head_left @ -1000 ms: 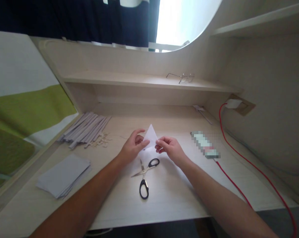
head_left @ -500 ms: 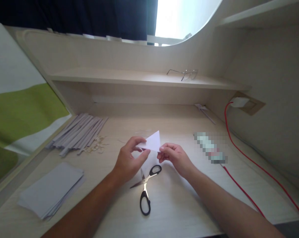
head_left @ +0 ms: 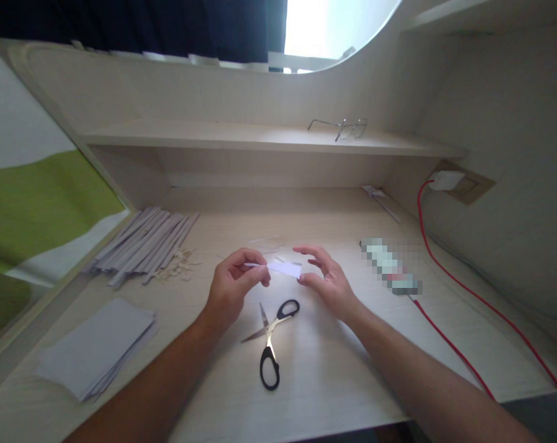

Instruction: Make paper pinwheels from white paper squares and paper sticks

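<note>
A small folded piece of white paper (head_left: 285,269) is held flat, almost edge-on, above the desk between both hands. My left hand (head_left: 234,288) pinches its left end with thumb and fingers. My right hand (head_left: 327,280) grips its right end with the thumb while the other fingers arch over it. Black-handled scissors (head_left: 271,335) lie open on the desk just below the hands, touching neither.
A stack of white sheets (head_left: 98,346) lies at the front left, and a row of rolled paper sticks (head_left: 142,246) with small scraps behind it. A blurred flat object (head_left: 391,274) and a red cable (head_left: 463,295) run along the right. Glasses (head_left: 340,128) rest on the shelf.
The paper, upright as a triangle a second ago, has been tipped down to lie nearly flat between the hands. My right fingers have spread above it.
</note>
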A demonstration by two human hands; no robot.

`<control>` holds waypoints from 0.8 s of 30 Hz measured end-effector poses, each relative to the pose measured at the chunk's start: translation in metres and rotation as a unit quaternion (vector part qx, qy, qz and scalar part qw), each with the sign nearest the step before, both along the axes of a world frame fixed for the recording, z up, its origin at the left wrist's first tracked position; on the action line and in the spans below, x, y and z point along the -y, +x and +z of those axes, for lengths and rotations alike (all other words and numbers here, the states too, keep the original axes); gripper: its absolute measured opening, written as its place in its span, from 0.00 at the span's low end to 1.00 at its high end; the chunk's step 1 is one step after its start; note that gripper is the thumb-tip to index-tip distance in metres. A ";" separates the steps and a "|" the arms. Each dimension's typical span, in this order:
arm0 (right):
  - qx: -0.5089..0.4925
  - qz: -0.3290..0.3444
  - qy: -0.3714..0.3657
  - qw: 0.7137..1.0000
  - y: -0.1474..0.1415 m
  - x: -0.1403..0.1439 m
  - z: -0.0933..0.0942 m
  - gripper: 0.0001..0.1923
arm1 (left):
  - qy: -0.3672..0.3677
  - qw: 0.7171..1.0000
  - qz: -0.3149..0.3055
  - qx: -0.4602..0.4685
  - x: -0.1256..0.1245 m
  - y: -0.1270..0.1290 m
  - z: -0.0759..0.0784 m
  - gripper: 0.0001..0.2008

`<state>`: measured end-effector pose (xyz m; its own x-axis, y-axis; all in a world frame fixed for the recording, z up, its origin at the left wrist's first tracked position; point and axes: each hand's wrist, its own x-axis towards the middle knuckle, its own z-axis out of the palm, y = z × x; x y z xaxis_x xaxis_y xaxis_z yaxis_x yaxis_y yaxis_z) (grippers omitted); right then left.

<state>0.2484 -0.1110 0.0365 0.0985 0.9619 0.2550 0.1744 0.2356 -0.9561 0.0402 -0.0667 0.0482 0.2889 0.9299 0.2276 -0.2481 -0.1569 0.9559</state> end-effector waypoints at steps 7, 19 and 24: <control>-0.114 0.150 -0.075 0.979 -0.007 0.005 0.004 0.15 | -0.047 0.996 -0.043 0.055 -0.002 0.000 -0.003 0.03; -0.132 0.130 -0.095 0.978 -0.011 0.005 0.002 0.19 | -0.069 0.996 -0.039 0.034 -0.005 0.001 -0.006 0.08; -0.085 0.073 -0.085 0.990 -0.012 0.005 0.001 0.17 | -0.050 0.998 -0.033 -0.021 -0.005 0.003 -0.008 0.14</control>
<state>0.2369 -0.1159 0.0377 -0.0171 0.9966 0.0802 -0.0174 0.0799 -0.9966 0.0427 -0.0617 0.0404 0.3586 0.9256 0.1212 -0.2133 -0.0451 0.9759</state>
